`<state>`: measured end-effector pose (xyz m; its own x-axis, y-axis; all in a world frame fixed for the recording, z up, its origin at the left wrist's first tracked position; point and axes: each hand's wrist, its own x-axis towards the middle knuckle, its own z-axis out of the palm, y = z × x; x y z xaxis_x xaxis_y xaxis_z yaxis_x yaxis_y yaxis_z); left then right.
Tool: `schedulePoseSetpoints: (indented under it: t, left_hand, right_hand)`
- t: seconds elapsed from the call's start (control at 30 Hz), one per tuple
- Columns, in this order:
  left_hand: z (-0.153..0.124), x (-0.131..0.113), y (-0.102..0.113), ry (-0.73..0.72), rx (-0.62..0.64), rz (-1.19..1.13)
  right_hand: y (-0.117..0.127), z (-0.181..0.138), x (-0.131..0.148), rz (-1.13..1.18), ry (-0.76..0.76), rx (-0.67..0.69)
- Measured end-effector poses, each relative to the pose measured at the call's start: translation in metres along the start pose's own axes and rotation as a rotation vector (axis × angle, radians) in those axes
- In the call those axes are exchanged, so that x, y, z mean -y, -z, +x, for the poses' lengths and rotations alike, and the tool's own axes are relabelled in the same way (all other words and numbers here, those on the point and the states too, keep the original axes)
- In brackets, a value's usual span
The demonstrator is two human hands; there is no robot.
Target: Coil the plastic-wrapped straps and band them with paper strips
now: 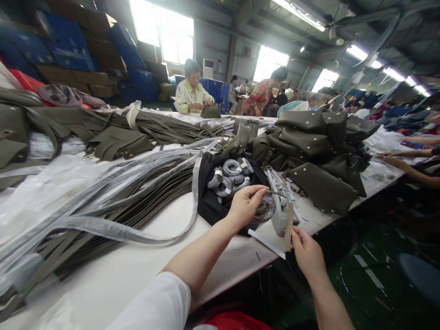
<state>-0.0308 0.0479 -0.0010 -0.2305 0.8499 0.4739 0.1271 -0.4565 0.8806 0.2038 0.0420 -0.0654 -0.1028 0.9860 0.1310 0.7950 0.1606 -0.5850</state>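
Observation:
My left hand (pixel 245 205) is closed around a roll of clear tape (pixel 264 210) just in front of a black cloth (pixel 210 201) that holds several more tape rolls (pixel 229 174). My right hand (pixel 307 250) pinches the lower end of a thin tan strip (pixel 288 224) that runs up toward the roll, near the front edge of the white table (pixel 137 270). A white paper strip (pixel 266 243) lies on the table between my hands.
Long olive-green straps (pixel 137 192) in clear plastic sleeves cover the table's left. A pile of olive bag pieces (pixel 316 151) sits at right. Other people work at the far end and another person's arms (pixel 409 162) reach in from the right. Stacked boxes (pixel 68 46) stand behind.

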Motion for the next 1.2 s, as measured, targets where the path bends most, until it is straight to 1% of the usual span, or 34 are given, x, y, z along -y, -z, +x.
schedulePoseSetpoints:
  t: [0.03, 0.07, 0.1, 0.17, 0.2, 0.23, 0.3, 0.33, 0.4, 0.47, 0.67, 0.8, 0.93, 1.0, 1.1, 1.17, 1.2]
  left_hand:
    - [0.0, 0.002, -0.002, -0.004, 0.003, 0.015]
    - [-0.001, 0.004, -0.004, -0.02, 0.007, 0.042]
    - [-0.002, 0.005, -0.006, -0.046, 0.016, 0.079]
    - [-0.006, 0.007, -0.01, -0.116, 0.039, 0.18]
    - [-0.008, 0.007, -0.012, -0.155, 0.054, 0.233]
    - [-0.011, 0.007, -0.013, -0.194, 0.072, 0.279]
    - [-0.016, 0.004, -0.015, -0.273, 0.111, 0.333]
    - [-0.018, 0.002, -0.015, -0.311, 0.133, 0.34]
    - [-0.023, -0.002, -0.015, -0.379, 0.172, 0.326]
    - [-0.028, -0.006, -0.016, -0.421, 0.188, 0.305]
    - [-0.044, -0.011, -0.025, -0.546, 0.244, 0.303]
    - [-0.047, -0.006, -0.03, -0.585, 0.209, 0.357]
    - [-0.046, -0.006, -0.03, -0.599, 0.188, 0.347]
    - [-0.048, -0.009, -0.03, -0.608, 0.185, 0.326]
    - [-0.054, -0.012, -0.033, -0.627, 0.198, 0.31]
    - [-0.058, -0.013, -0.035, -0.613, 0.2, 0.303]
    - [-0.059, -0.014, -0.036, -0.577, 0.188, 0.3]
  right_hand:
    - [0.011, -0.005, 0.007, 0.092, 0.008, 0.043]
    - [0.021, -0.012, 0.016, 0.214, 0.005, 0.122]
    - [0.029, -0.019, 0.025, 0.363, -0.018, 0.232]
    - [0.04, -0.032, 0.043, 0.691, -0.138, 0.489]
    - [0.043, -0.036, 0.051, 0.826, -0.208, 0.596]
    - [0.044, -0.04, 0.056, 0.92, -0.269, 0.67]
    - [0.043, -0.041, 0.064, 0.997, -0.318, 0.713]
    - [0.042, -0.041, 0.065, 1.026, -0.322, 0.702]
    - [0.041, -0.039, 0.067, 1.086, -0.313, 0.631]
    - [0.041, -0.037, 0.068, 1.137, -0.295, 0.554]
    - [0.035, -0.039, 0.073, 1.237, -0.253, 0.425]
    - [0.031, -0.048, 0.078, 1.29, -0.297, 0.322]
    - [0.025, -0.059, 0.083, 1.286, -0.27, 0.322]
    - [0.019, -0.06, 0.084, 1.353, -0.339, 0.266]
    - [0.008, -0.057, 0.087, 1.547, -0.488, 0.134]
    - [0.005, -0.055, 0.091, 1.646, -0.532, 0.106]
    - [0.005, -0.054, 0.094, 1.673, -0.538, 0.11]
